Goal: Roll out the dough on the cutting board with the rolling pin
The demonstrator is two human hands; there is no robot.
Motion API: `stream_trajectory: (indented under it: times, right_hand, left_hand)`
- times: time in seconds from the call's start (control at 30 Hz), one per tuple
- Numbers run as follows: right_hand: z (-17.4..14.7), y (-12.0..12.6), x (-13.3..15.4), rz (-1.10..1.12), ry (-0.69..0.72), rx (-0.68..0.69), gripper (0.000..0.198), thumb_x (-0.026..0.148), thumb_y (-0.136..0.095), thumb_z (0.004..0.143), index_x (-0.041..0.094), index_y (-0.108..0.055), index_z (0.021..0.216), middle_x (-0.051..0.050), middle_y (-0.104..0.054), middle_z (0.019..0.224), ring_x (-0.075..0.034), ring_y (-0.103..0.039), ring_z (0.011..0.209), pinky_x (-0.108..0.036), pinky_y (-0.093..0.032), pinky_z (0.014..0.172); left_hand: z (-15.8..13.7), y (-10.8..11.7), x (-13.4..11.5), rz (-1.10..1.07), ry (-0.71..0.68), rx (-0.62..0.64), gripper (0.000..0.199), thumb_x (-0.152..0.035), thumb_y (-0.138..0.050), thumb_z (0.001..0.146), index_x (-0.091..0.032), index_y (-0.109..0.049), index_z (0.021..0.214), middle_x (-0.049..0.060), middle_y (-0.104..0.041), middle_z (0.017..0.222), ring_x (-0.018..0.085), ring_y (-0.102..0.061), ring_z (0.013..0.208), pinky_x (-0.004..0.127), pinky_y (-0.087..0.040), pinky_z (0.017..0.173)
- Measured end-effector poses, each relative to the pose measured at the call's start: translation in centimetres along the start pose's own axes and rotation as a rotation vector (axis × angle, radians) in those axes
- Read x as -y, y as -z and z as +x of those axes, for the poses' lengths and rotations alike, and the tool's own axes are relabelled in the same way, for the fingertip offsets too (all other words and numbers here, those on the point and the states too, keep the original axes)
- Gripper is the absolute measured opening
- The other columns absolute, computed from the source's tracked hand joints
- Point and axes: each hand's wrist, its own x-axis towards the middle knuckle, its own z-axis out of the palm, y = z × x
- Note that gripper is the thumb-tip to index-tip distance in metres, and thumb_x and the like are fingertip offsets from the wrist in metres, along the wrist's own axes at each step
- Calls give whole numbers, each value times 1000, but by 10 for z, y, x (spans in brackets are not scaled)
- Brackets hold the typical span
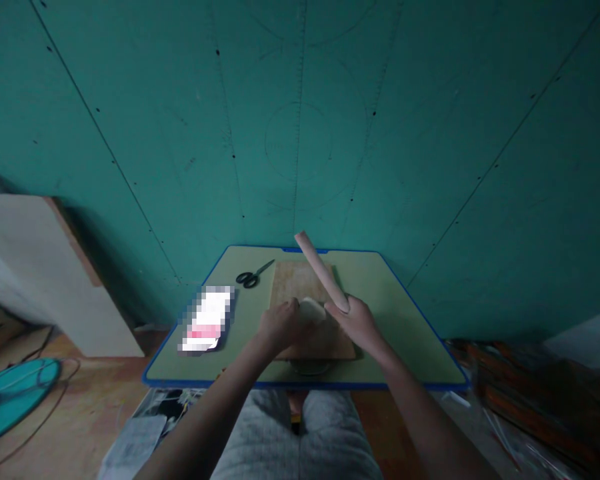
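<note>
My right hand (359, 325) is closed around the lower end of a wooden rolling pin (323, 272), which tilts up and to the left. My left hand (281, 325) is closed on the left side of a small, flat, whitish piece of dough (312, 309). The right fingers are close to the dough's other side; whether they touch it I cannot tell. Both hands are over a wooden cutting board (293, 279) on the table.
The board rests on a pale green table (400, 313) with a blue rim. Black-handled scissors (251, 277) lie left of the board, and a blurred-out bright phone-like object (210, 320) is nearer the left edge. A green wall (300, 133) stands directly behind.
</note>
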Motion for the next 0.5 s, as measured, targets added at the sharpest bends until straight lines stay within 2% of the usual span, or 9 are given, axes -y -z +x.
stream_trajectory:
  times: [0.1,0.17,0.27,0.33,0.4,0.5]
  right_hand:
    - [7,-8,13,109,21,49,32,51,-58,77,20,-53,70,2,-55,52,-14,-54,46,-22,-34,43]
    - [13,-13,24,121,57,17,31,51,-57,78,21,-52,70,2,-56,54,-14,-55,47,-22,-35,44]
    - [18,-21,38,0,151,-73,28,47,-58,80,21,-54,72,0,-61,62,-15,-59,58,-22,-35,49]
    - [21,-27,44,-142,145,-86,24,44,-58,82,21,-56,75,-2,-64,67,-16,-60,64,-23,-33,52]
    - [22,-36,46,-277,110,-73,22,43,-58,84,22,-58,79,-3,-67,72,-16,-62,66,-24,-32,53]
    - [25,-49,41,-399,90,-62,20,42,-56,87,22,-60,83,-4,-70,79,-17,-64,72,-25,-32,56]
  left_hand:
    - [6,4,6,-45,-167,-19,43,-36,-58,82,-16,-56,120,14,-68,113,26,-67,99,31,-49,77]
    - [9,11,10,-114,-231,23,41,-26,-59,80,-16,-58,120,12,-70,109,23,-68,93,28,-49,74]
    - [11,23,17,-199,-333,172,30,-23,-55,81,-18,-66,109,5,-73,92,17,-67,77,24,-47,65]
    - [10,26,21,-199,-382,208,25,-22,-51,84,-19,-69,100,3,-73,84,15,-65,71,23,-46,63]
    - [8,23,24,-156,-417,112,25,-20,-49,86,-20,-71,97,4,-72,91,15,-65,78,24,-48,69]
    - [3,7,24,-38,-486,-142,25,-23,-51,88,-24,-70,103,7,-67,112,21,-62,102,33,-48,88]
